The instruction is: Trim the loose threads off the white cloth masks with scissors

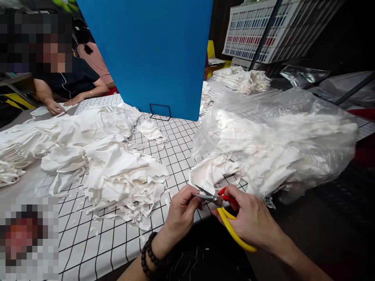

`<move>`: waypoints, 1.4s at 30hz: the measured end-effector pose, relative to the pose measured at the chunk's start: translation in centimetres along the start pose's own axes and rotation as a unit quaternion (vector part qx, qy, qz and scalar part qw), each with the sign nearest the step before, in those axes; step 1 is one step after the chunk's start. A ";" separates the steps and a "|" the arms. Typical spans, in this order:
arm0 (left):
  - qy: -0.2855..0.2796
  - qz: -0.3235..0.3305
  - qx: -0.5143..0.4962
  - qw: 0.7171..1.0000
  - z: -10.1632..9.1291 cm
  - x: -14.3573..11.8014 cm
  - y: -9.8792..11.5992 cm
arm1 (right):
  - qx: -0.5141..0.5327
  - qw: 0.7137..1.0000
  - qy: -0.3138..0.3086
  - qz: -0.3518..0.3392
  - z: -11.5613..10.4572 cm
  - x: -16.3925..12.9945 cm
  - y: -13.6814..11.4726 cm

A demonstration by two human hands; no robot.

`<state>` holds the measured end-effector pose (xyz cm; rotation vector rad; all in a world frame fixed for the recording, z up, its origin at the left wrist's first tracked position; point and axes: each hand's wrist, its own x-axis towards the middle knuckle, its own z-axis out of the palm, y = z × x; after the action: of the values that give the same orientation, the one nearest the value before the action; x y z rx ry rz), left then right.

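Head view: right hand [252,220] is gripping the scissors [222,210] by red and yellow handles at the near table edge, blades slightly parted. Left hand [180,214] is pinching the blade tips. Cut white cloth pile [117,171] lying left; bagged cloth [278,144] right; blue board [146,54] standing far.

— How many cutting tools are there?
— One pair of yellow-and-red-handled metal scissors [223,210].
— Bags and boards?
— One clear plastic bag of white fabric [278,144], one upright blue board [152,50].
— Crates?
— One white plastic crate [263,27].
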<state>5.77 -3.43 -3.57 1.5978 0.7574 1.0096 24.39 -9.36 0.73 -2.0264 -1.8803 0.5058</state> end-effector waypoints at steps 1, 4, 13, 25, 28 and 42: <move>-0.002 -0.002 -0.002 1.000 0.0 0.0 0.0 | -0.002 1.000 0.002 0.000 0.1 0.0 0.0; -0.006 -0.010 -0.004 1.000 -0.1 -0.1 0.1 | -0.008 1.000 0.012 0.000 0.4 0.0 0.2; -0.032 0.002 0.038 0.999 -0.5 0.0 0.5 | -0.005 1.000 -0.013 -0.015 -0.1 0.0 0.5; -0.031 -0.026 0.002 0.999 -0.7 -0.3 0.4 | 0.047 0.998 -0.016 -0.041 1.4 0.2 0.7; -0.027 -0.045 -0.020 0.998 -0.8 -0.2 0.4 | 0.124 0.991 -0.029 -0.038 1.6 0.6 1.8; 0.158 -0.018 0.062 0.985 -14.7 -1.2 1.5 | 0.271 0.961 0.038 -0.039 2.7 10.1 5.7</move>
<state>-8.00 1.55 -1.06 1.5396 1.0782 1.2265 28.86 0.32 -4.65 -1.5792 -1.5499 0.8064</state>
